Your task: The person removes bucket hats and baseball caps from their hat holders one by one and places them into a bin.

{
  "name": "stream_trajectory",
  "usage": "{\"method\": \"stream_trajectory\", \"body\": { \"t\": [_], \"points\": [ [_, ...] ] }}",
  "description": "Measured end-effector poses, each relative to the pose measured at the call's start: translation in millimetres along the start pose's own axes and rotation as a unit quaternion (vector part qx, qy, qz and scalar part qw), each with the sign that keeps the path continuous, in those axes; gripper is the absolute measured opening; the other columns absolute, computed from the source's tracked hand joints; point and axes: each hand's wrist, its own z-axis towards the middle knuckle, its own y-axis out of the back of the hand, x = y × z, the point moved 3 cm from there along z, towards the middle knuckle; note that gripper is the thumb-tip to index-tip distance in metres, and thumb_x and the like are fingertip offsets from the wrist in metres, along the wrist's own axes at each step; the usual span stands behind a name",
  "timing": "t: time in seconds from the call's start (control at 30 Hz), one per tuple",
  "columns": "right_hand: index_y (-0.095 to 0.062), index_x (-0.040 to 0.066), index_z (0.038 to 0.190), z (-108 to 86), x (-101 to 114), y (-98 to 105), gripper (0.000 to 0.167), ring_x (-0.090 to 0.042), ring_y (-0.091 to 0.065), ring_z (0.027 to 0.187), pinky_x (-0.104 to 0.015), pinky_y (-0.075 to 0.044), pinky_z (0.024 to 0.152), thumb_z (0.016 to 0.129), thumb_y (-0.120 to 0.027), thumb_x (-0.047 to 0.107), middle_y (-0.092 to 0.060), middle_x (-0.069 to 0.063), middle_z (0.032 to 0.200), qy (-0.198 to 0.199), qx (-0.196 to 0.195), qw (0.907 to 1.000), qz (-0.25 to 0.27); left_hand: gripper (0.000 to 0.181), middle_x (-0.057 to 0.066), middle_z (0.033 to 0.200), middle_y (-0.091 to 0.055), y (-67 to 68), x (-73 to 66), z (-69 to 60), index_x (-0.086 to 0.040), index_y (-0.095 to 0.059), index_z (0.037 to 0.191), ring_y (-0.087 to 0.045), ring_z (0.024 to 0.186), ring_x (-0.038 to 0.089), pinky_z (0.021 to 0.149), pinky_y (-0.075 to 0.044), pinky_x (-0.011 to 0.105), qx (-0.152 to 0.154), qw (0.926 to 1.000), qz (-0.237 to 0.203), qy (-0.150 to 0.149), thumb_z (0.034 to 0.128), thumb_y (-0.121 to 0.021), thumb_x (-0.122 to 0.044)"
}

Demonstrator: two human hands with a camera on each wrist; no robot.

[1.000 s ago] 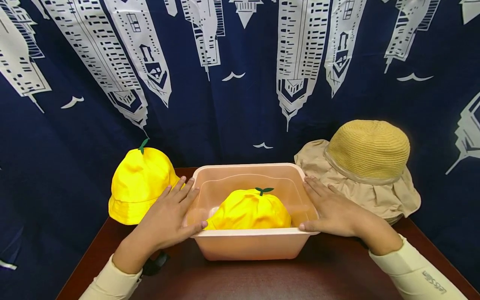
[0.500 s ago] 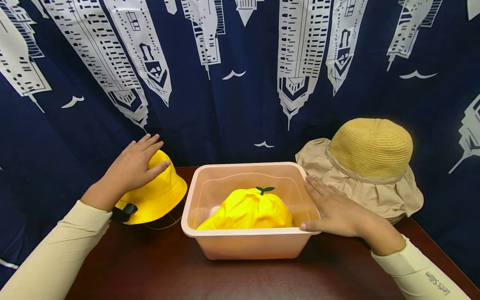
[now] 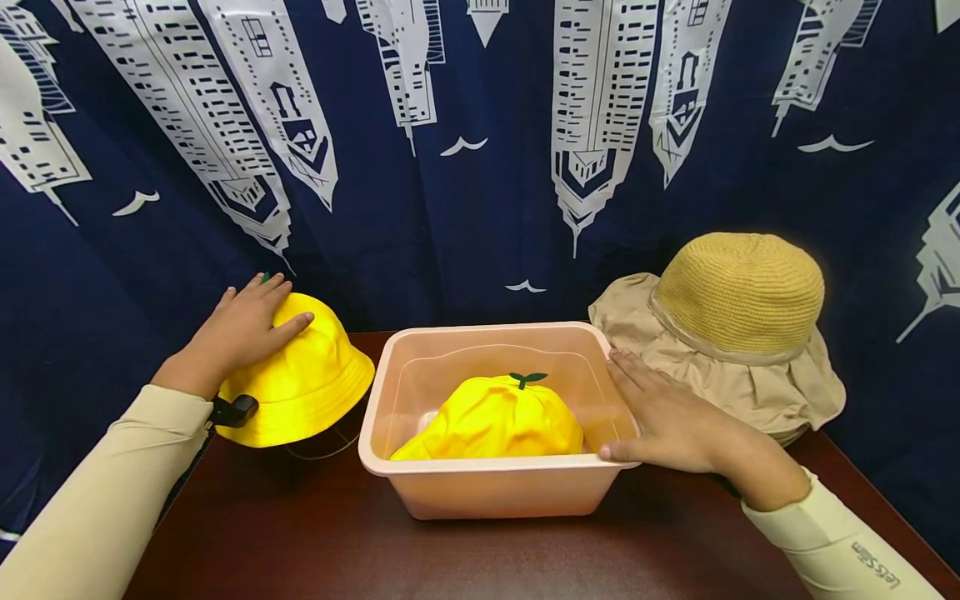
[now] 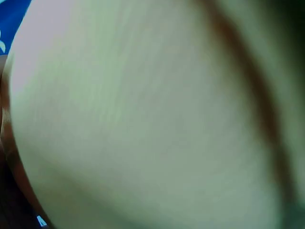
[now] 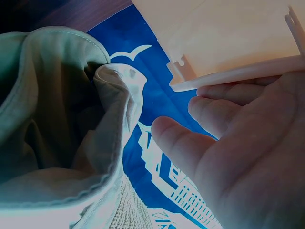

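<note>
My left hand [image 3: 243, 327] lies over the crown of a yellow bucket hat [image 3: 315, 396] on the table's left, thumb spread and fingers extended. The tip of a green sprout shows above its fingers. A pink plastic basin [image 3: 498, 492] stands in the middle with a second yellow hat [image 3: 502, 421] inside, topped by a green sprout. Along the basin's right rim rests my right hand [image 3: 667, 421], its fingers fairly straight, as the right wrist view also shows under the rim [image 5: 238, 74]. A blurred pale surface [image 4: 143, 114] fills the left wrist view.
A straw sun hat [image 3: 742, 300] with a wide beige cloth brim sits right of the basin, behind the right hand; its brim [image 5: 62, 119] looms close in the right wrist view. A navy curtain [image 3: 487, 217] with white buildings hangs behind the dark wooden table [image 3: 450, 558].
The left hand has left the basin's left rim and moved left and away onto the yellow bucket hat, lowering onto its crown. The right hand stays on the basin.
</note>
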Motion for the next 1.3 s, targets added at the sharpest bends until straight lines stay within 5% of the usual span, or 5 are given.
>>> {"method": "stream_trajectory", "body": {
  "t": [0.4, 0.67, 1.3],
  "points": [
    [-0.023, -0.007, 0.154, -0.9, -1, -2, 0.109, -0.042, -0.017, 0.147, -0.062, -0.024, 0.113, 0.085, -0.057, 0.071, -0.017, -0.023, 0.161, 0.003, -0.006, 1.0, 0.002, 0.076, 0.033, 0.15, -0.034, 0.7, 12.2, 0.2, 0.007, -0.034, 0.149, -0.011, 0.143, 0.055, 0.11, -0.001, 0.073, -0.002, 0.9983, -0.058, 0.002, 0.102, -0.04, -0.052],
    [-0.023, -0.006, 0.154, -1.2, -1, -3, 0.108, -0.042, -0.017, 0.147, -0.063, -0.023, 0.113, 0.086, -0.058, 0.07, -0.016, -0.023, 0.162, 0.002, -0.007, 1.0, 0.007, 0.072, 0.033, 0.153, -0.026, -0.5, 14.9, -3.1, 0.001, -0.039, 0.149, -0.004, 0.144, 0.055, 0.108, 0.006, 0.074, -0.012, 0.9981, -0.058, 0.015, 0.1017, -0.038, -0.054],
    [-0.023, -0.006, 0.154, -0.3, -1, -2, 0.108, -0.042, -0.018, 0.147, -0.063, -0.023, 0.113, 0.085, -0.06, 0.068, -0.017, -0.023, 0.161, 0.001, -0.013, 0.9998, 0.016, 0.052, 0.033, 0.143, -0.044, 2.3, 7.9, -6.1, 0.005, -0.043, 0.145, -0.026, 0.142, 0.047, 0.116, -0.001, 0.062, -0.07, 0.9902, -0.12, 0.015, 0.1074, -0.04, -0.031]
  ]
}}
